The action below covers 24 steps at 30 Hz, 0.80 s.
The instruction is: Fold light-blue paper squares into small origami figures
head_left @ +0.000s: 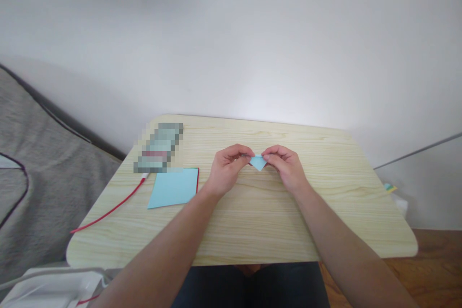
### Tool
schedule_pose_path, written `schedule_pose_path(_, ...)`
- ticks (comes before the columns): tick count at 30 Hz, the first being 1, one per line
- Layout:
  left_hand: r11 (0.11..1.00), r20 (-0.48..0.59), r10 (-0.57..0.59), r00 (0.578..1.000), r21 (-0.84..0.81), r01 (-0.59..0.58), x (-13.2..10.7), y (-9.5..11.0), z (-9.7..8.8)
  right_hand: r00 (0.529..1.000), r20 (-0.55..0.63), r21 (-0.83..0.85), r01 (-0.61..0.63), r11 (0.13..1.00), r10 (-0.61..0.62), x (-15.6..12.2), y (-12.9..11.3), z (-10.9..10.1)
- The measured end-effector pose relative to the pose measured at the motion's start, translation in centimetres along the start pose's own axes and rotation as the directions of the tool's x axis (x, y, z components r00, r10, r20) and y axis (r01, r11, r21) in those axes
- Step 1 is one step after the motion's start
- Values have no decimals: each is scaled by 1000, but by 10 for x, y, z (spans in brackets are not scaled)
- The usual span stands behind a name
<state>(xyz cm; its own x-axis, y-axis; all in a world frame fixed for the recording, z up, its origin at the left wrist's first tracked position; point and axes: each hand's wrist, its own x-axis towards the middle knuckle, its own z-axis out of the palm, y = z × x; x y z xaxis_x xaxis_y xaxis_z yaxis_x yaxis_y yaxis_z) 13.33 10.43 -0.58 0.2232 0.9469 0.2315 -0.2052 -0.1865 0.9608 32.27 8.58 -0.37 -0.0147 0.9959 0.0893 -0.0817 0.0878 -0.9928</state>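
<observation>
A small folded piece of light blue paper [258, 162] is held just above the wooden table [252, 221], its point turned down. My left hand [226, 169] pinches its left edge with curled fingers. My right hand [285, 166] pinches its right edge the same way. Both hands sit near the table's middle, wrists resting toward me.
A stack of square paper sheets [173, 186], light blue on top, lies left of my hands. A blurred-out object [159, 148] sits at the far left corner, with a red cable [108, 211] running off the table's left edge. Grey bedding [39, 163] lies to the left, a white wall behind.
</observation>
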Motion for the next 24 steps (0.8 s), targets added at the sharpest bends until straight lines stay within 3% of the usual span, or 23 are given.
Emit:
schedule_pose_path(12, 926, 25, 138, 990, 351, -138, -3, 4, -1, 1000, 14, -55, 28, 998, -27, 3, 4, 0)
schedule_pose_path(18, 919, -35, 64, 997, 391, -45, -2, 0, 1, 994, 18, -121, 109, 987, -107, 0, 6, 4)
schedule_pose_path(24, 914, -23, 45, 999, 403, -32, -1, -4, 0, 996, 35, -78, 82, 994, -80, -1, 0, 3)
